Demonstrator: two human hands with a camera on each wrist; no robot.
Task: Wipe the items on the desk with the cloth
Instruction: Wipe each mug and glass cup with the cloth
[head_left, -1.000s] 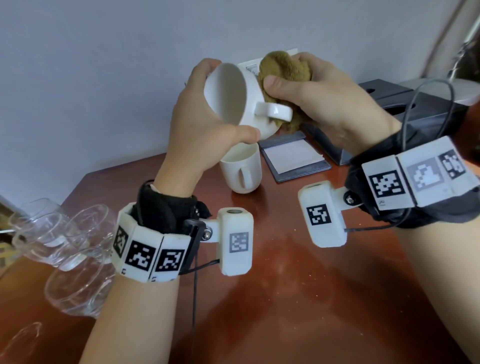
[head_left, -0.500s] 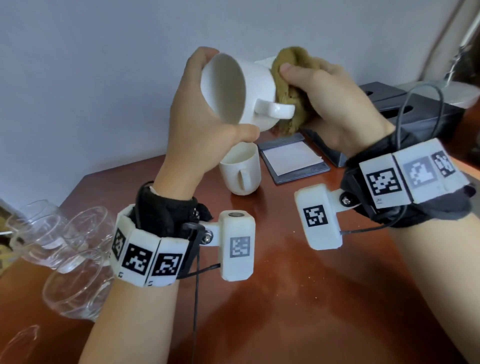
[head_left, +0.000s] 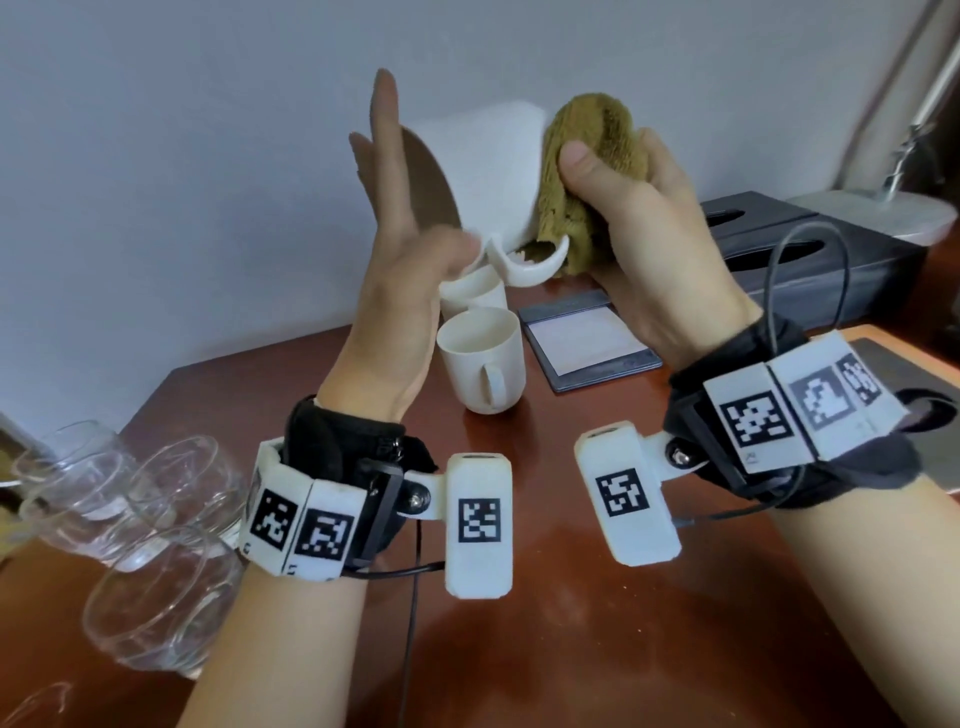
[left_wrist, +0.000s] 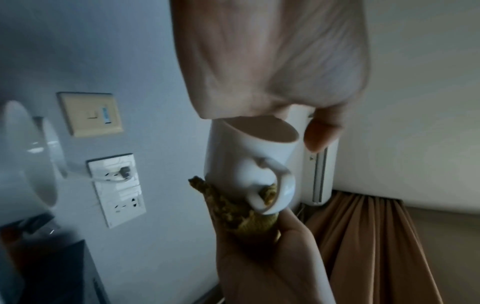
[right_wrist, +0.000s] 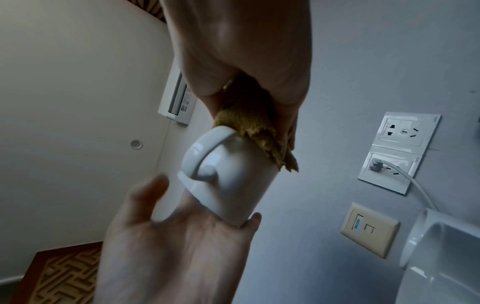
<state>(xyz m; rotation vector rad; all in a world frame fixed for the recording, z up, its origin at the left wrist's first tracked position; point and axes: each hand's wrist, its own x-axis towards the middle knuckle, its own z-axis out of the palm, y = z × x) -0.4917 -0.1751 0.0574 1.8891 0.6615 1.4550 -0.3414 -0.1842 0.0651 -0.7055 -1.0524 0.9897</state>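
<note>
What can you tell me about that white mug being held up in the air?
The white mug looks like glossy ceramic with one loop handle. It is lifted above the desk and tipped on its side, handle downward. The left hand presses flat against its rim, fingers straight; the right hand pushes an olive-brown cloth against its base.

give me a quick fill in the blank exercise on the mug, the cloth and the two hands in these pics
1. The right hand grips the brown ____ against the mug.
2. The left hand steadies the raised mug with ____ fingers.
3. The other mug stands upright on the ____.
4. The raised mug's colour is ____.

Missing words: cloth; straight; desk; white
</note>
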